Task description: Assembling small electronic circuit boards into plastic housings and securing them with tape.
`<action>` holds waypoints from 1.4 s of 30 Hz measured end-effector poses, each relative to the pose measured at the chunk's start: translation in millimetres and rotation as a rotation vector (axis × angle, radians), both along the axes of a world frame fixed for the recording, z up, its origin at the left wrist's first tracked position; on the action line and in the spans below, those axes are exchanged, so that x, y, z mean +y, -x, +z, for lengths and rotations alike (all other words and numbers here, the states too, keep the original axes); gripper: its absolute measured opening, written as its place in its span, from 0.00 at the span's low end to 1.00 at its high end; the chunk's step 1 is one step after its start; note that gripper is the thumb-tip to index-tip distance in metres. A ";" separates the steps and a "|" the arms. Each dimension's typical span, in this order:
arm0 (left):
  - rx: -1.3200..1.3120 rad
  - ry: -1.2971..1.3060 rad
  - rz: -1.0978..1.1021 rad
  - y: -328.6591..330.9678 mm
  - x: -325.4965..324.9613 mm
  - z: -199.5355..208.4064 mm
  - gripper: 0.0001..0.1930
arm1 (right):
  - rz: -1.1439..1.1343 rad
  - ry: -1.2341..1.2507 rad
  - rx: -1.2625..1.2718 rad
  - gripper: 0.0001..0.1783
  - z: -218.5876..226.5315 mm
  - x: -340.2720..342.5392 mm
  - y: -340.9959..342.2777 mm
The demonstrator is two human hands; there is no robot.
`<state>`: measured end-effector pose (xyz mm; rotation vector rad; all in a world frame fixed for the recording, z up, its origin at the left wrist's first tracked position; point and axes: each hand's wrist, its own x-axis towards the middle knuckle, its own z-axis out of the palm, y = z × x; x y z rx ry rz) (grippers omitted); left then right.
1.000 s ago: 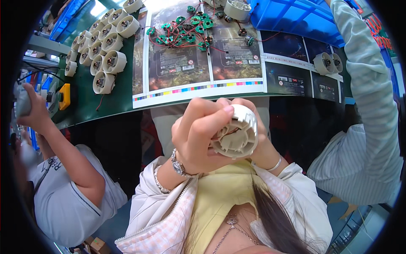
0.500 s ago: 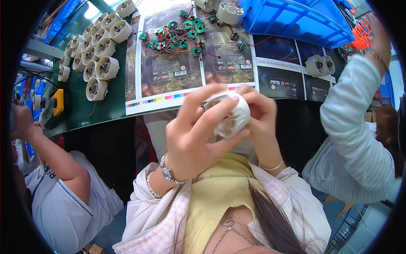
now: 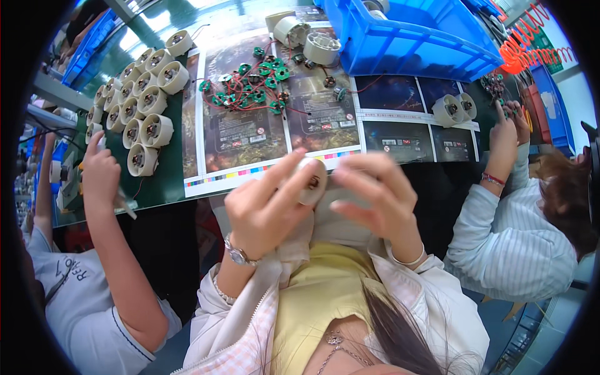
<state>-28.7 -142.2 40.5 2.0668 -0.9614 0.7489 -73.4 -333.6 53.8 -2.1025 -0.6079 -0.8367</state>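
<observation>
In front of my chest, my left hand (image 3: 265,203) grips a round cream plastic housing (image 3: 307,195) by its side. A small coppery part shows in the housing's opening. My right hand (image 3: 378,197) is apart from it, just to the right, with its fingers spread and smeared by motion; I see nothing in it. Beyond my hands, printed sheets (image 3: 250,164) cover the table's middle. On them lies a tangled pile of small green circuit boards with red wires (image 3: 253,87).
Rows of similar housings with motors (image 3: 142,100) stand on the green table at left. A blue crate (image 3: 412,47) sits at the back right, near two more housings (image 3: 451,109). A co-worker's hand (image 3: 100,172) is at left; another co-worker's hands (image 3: 505,131) work at right.
My right hand has come off the housing and moved right, while my left hand keeps hold of it. The left co-worker's hand has reached toward the rows; the right co-worker's arm has lowered.
</observation>
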 end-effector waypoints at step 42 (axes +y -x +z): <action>0.026 -0.055 0.802 -55.1 154.2 3.1 0.15 | 0.066 0.123 0.139 0.27 1.3 71.5 -42.4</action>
